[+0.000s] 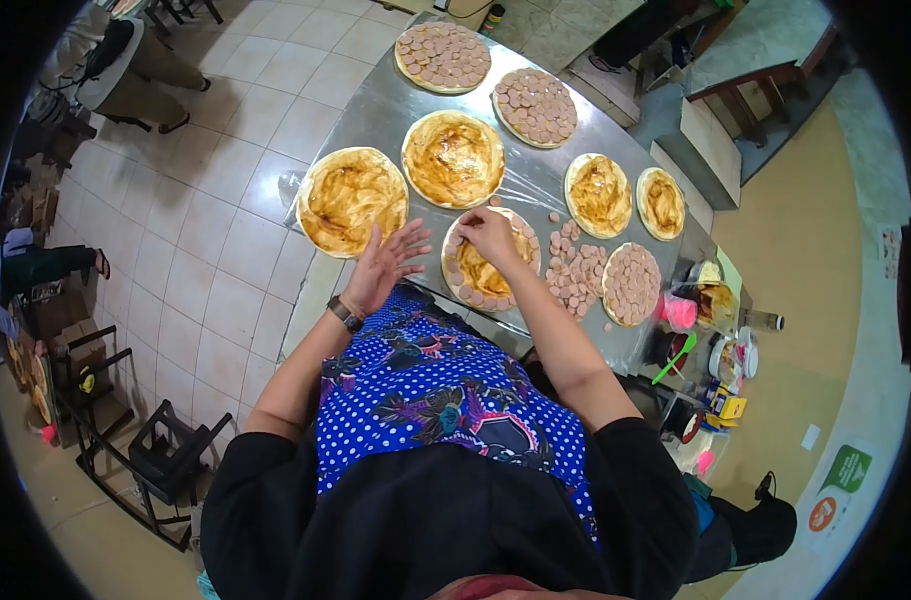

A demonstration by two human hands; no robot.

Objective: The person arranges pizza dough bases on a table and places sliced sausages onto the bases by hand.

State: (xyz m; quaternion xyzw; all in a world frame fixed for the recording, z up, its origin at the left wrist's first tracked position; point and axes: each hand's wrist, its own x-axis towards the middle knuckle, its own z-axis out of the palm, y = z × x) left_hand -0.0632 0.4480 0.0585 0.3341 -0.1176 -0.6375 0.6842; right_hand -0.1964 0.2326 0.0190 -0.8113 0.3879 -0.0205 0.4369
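Note:
My right hand (488,238) is over a round pizza base (473,273), thumb and fingers pinched together near its upper left rim. What sits between those fingertips is hidden. Sausage slices lie around this base's edge, while its middle shows orange-brown sauce. My left hand (384,265) hovers just left of it, fingers spread and holding nothing. Beside the left fingers lies a sauced pizza base (354,198) without slices. A loose heap of sausage slices (574,275) is on the metal table to the right, next to a pizza base covered with slices (633,285).
The metal table (361,110) carries more sauced bases (454,157) and slice-covered ones (444,57). At its right end are a pink container (680,311), a green spatula (676,360) and jars. Black chair frames (171,455) stand left; another person (141,75) is upper left.

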